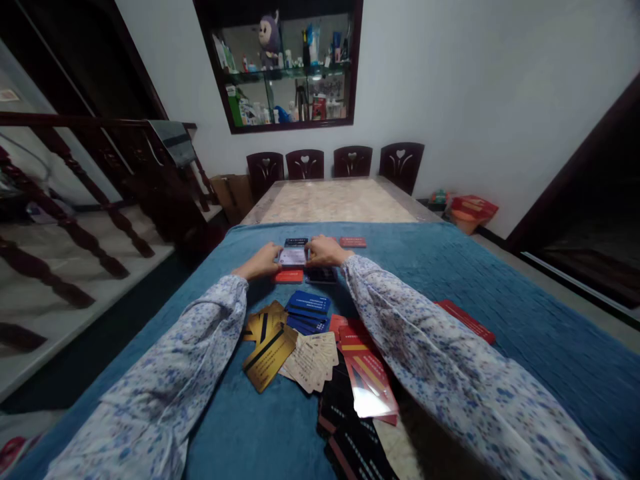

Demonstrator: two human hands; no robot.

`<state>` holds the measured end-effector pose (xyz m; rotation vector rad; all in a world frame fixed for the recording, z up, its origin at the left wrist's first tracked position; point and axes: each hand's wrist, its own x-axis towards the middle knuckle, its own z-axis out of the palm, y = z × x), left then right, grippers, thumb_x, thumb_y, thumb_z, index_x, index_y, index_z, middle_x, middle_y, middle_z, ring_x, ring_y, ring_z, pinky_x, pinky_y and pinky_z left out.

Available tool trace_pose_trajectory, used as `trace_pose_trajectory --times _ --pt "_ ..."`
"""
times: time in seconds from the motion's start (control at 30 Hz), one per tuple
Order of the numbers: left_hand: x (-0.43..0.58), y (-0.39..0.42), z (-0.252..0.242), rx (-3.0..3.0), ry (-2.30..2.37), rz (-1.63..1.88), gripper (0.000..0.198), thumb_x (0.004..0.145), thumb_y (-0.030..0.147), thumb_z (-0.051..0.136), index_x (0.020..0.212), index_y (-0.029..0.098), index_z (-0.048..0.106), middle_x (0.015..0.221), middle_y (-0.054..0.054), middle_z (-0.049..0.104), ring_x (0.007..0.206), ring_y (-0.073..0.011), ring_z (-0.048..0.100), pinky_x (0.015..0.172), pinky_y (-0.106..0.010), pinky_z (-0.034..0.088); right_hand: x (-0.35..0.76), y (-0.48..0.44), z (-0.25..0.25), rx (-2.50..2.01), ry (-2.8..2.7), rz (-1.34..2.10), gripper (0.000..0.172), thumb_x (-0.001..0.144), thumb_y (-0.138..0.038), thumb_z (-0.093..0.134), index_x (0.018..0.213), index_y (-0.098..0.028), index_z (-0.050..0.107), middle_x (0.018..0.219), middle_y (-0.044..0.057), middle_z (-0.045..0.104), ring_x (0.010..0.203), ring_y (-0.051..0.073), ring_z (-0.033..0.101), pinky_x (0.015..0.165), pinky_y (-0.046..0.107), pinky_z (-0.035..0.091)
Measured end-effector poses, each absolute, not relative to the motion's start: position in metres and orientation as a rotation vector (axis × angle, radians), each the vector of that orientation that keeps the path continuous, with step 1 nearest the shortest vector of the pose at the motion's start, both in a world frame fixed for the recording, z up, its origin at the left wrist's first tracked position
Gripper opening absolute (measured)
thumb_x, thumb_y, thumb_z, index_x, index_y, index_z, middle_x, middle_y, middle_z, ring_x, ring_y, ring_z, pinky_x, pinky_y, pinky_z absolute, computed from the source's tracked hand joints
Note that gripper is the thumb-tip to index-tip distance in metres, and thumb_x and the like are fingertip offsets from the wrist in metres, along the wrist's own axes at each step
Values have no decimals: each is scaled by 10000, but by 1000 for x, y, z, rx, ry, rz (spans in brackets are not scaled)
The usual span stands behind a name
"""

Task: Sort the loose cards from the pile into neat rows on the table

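Observation:
Between my two hands lies a pale white-lilac card (pixel 293 257), on the cloth or on other cards. The fingers of my left hand (pixel 263 261) pinch its left edge, and those of my right hand (pixel 325 252) are at its right edge. Just beyond it is a black card (pixel 296 242); nearer to me are an orange-red card (pixel 289 277) and a dark card (pixel 321 275) partly under my right hand. A red card (pixel 353 242) lies right of that hand. Closer in are fanned blue cards (pixel 308 310), gold cards (pixel 269 357), cream cards (pixel 311 360), red cards (pixel 365 373) and black cards (pixel 357 440).
A blue cloth (pixel 400 267) covers the near part of the table; its far marble-patterned top (pixel 340 200) is bare. Another red card (pixel 466 321) lies at the right, beyond my right sleeve. Several dark chairs (pixel 353 161) stand at the far end. A wooden railing (pixel 75 230) runs along the left.

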<state>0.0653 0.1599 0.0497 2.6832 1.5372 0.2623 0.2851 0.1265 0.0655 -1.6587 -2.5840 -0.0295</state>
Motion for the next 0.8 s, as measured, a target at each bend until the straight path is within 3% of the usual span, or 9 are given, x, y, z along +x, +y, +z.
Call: trace_pose_trajectory --times 0.23,0.37,0.57,0.8 --pt "69 174 46 2672 1636 130 396 761 147 654 1150 146 731 1099 -100 708 989 -243 689 886 -270 539 280 147 57 -1681 -2593 -15 407 848 -433 756 1175 -191 779 1290 160 713 1224 314 618 960 314 483" --pt "70 184 42 2655 1644 109 369 751 133 660 1109 157 744 1084 -90 716 983 -233 693 881 -253 537 278 152 55 -1731 -2582 21 418 848 -428 737 1196 -201 774 1340 166 688 1276 351 576 918 335 509" --pt "70 197 39 2647 1643 61 370 737 137 673 1097 146 755 1067 -94 710 957 -226 692 842 -245 536 274 157 55 -1775 -2577 54 417 846 -412 719 1202 -202 773 1382 169 665 1330 390 528 972 414 516" --pt "69 202 33 2624 1625 6 295 711 144 653 984 171 761 972 -70 726 928 -226 691 790 -238 523 268 160 56 -1802 -2625 80 407 846 -377 698 1193 -182 781 1318 174 714 1285 380 578 957 407 518"
